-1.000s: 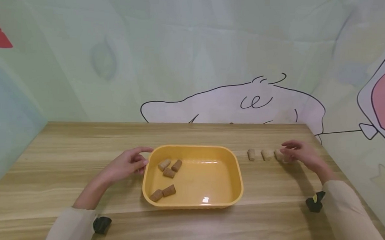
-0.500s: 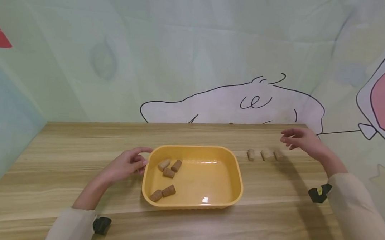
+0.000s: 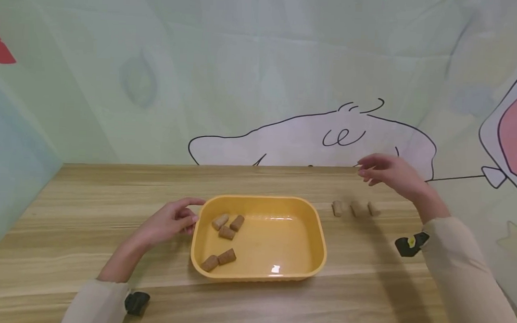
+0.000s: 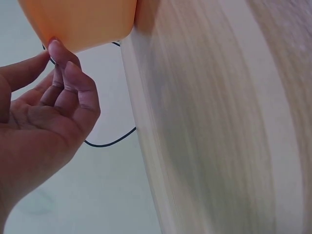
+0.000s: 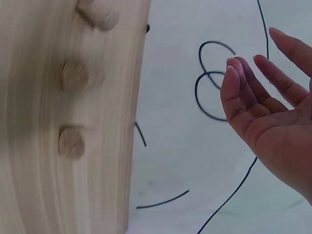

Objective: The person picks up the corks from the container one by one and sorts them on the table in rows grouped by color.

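My left hand (image 3: 169, 222) is at the left side of a yellow plastic tray (image 3: 259, 278), its fingertips right at the outer wall. The left wrist view shows those relaxed fingers against the tray's orange-looking side (image 4: 87, 22). Inside the tray, several brown corks (image 3: 227, 232) lie toward the left. My right hand (image 3: 396, 177) hovers over the table's back edge with loosely bent fingers and nothing in them. Below it, three corks form a row: a left one (image 3: 337, 208), a middle one (image 3: 356, 208) and a right one (image 3: 373, 208).
The wood-grain table (image 3: 110, 188) carries the tray and the row of corks. Behind it hangs a pale backdrop (image 3: 227, 83) with cartoon drawings, close to the table's back edge. Black wrist cameras sit at the left cuff (image 3: 137, 303) and the right cuff (image 3: 411, 244).
My right hand has left the rightmost cork, risen, and then moved left toward the backdrop. The left hand and the tray have stayed in place.
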`<state>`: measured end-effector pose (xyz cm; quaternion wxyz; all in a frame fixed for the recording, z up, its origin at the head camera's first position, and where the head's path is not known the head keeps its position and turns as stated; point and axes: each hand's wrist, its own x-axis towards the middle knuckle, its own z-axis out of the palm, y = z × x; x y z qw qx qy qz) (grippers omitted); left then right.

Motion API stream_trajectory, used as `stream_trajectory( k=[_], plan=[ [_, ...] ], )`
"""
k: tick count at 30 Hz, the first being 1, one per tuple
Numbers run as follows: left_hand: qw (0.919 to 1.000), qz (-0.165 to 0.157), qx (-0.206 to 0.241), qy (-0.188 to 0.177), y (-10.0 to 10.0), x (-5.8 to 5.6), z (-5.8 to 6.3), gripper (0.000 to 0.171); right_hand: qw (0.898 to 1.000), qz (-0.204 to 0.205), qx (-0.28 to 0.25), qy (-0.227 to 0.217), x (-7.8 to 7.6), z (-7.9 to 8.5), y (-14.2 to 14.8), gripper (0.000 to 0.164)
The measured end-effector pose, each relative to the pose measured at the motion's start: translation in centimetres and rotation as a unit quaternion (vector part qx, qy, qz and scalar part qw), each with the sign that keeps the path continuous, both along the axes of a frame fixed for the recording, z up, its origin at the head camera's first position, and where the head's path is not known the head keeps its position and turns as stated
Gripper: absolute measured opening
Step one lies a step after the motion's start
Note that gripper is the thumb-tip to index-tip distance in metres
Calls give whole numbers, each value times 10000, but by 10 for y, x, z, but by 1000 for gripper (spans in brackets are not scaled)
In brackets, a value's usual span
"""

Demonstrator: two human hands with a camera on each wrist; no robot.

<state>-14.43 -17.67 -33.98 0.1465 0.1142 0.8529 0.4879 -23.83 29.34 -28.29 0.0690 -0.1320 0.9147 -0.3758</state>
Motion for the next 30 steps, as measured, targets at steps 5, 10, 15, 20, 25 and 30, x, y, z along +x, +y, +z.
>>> stream_trajectory(
  k=[5,10,15,20,25,30],
  plan=[
    [10000,22,-17,-31,0,0,0,40,9996,227,-193,-10,-3,5,-26,45],
    [10000,6,53,-52,0,0,-1,40,9963,549,-658,29,-7,4,-55,40],
    [9998,-56,164,-16,-3,-1,-3,39,9908,876,-1027,90,-8,2,-87,35],
    [9997,-101,221,40,-4,-1,-3,39,9815,1251,-1446,-93,-6,-2,-118,32],
    [9998,-85,199,16,-2,-1,-2,39,9745,1449,-1683,-332,-3,-6,-144,30],
    [9998,-80,166,19,-2,-1,-1,40,9733,1694,-1486,-431,1,-12,-171,28]
  ],
)
